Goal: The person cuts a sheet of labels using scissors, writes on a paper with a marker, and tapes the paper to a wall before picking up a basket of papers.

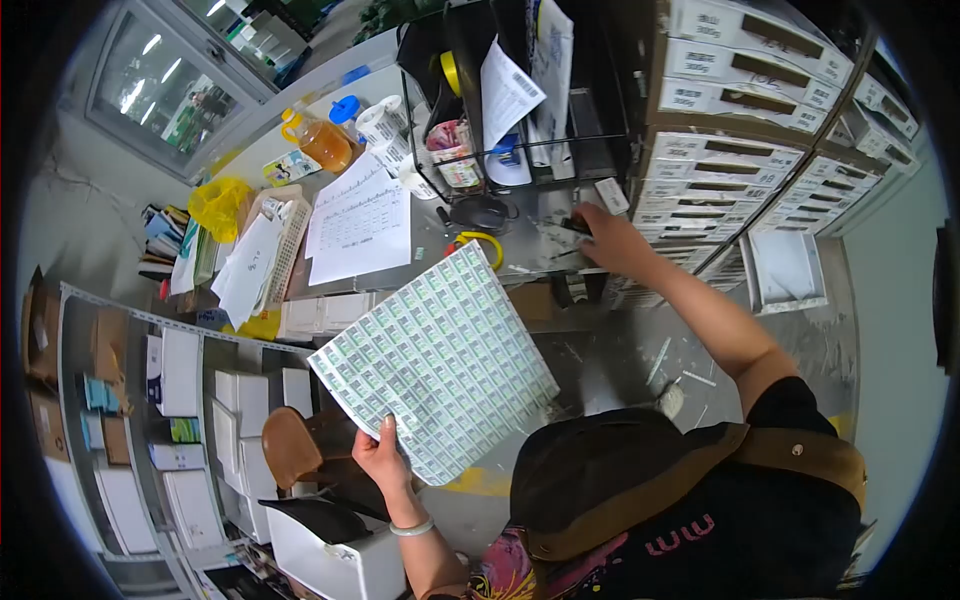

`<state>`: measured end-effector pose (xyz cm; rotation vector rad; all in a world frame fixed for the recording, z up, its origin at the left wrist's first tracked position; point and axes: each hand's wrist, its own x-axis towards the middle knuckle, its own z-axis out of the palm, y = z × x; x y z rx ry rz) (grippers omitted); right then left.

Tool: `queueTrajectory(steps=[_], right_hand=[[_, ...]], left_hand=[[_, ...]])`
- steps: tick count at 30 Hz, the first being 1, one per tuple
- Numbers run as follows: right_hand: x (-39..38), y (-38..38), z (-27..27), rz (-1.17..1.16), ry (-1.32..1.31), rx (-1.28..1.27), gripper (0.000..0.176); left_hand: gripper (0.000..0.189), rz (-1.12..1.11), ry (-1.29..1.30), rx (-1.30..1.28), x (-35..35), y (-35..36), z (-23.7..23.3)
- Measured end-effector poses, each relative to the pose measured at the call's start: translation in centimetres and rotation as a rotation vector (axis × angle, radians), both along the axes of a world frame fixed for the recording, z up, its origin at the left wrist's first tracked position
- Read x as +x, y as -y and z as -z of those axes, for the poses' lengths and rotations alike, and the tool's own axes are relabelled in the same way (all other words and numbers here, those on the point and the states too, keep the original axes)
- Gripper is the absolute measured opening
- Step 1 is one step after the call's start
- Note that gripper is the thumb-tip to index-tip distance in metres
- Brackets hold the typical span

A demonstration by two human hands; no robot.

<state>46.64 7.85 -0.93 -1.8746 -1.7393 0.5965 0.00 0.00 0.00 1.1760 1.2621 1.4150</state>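
My left hand (382, 458) grips the lower left edge of a large square sheet of small printed labels (435, 365), thumb on top. Rows of green and white labels cover the sheet, which is held up in front of the desk. At the right end of the grey desk (400, 280), my right hand (605, 240) has its fingers curled around a small dark object (577, 225) that I cannot make out. Close to that hand lies a small white box (611, 196). Yellow-handled scissors (482, 246) rest on the desk just behind the sheet.
A black wire rack (520, 165) with papers stands at the back of the desk. Printed papers (360, 220), a bottle of amber liquid (325, 145) and a basket (287, 245) sit to its left. Labelled drawers (720, 160) rise at right; shelving (190, 330) stands at left. Scraps litter the floor.
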Motion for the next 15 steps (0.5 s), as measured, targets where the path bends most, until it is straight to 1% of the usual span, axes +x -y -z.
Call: queueTrajectory(steps=[2,3,4,5,6,9,10,13,15], right_hand=[[2.5,0.1,1.7,0.012,0.125,0.145,0.047],[-3.9,-7.0,3.3,0.050,0.091,0.276,0.045],[-5.9,-7.2,3.3,0.069,0.142,0.261,0.044],[-5.5,-7.0,3.6,0.077,0.235,0.256,0.042],[-4.6,-8.3,4.7,0.122,0.340,0.329,0.039],[-4.5,-9.4,4.8,0.058,0.417,0.338,0.034],[-4.6,-9.8,4.9,0.055,0.440,0.391,0.028],[-4.7,-10.5,4.9,0.056,0.435,0.487,0.025],[-4.5,-10.7,5.0,0.052,0.456,0.511,0.028]], left_hand=[[0.019,0.006,0.055,-0.031,1.3,0.1,0.6],[0.019,0.020,-0.051,0.069,-5.0,-6.9,-2.1],[0.019,0.029,-0.074,0.022,-7.1,-7.8,-3.7],[0.019,0.035,-0.054,-0.015,-7.1,-8.2,-3.0],[0.020,0.038,-0.046,-0.005,-6.5,-9.9,-2.2],[0.022,-0.006,0.006,-0.009,-7.3,-13.2,-2.0],[0.022,0.009,0.031,0.000,-7.8,-14.6,-1.7],[0.027,0.023,0.105,-0.039,-8.8,-18.5,-1.3],[0.027,0.054,0.173,-0.083,-9.1,-20.6,-0.8]])
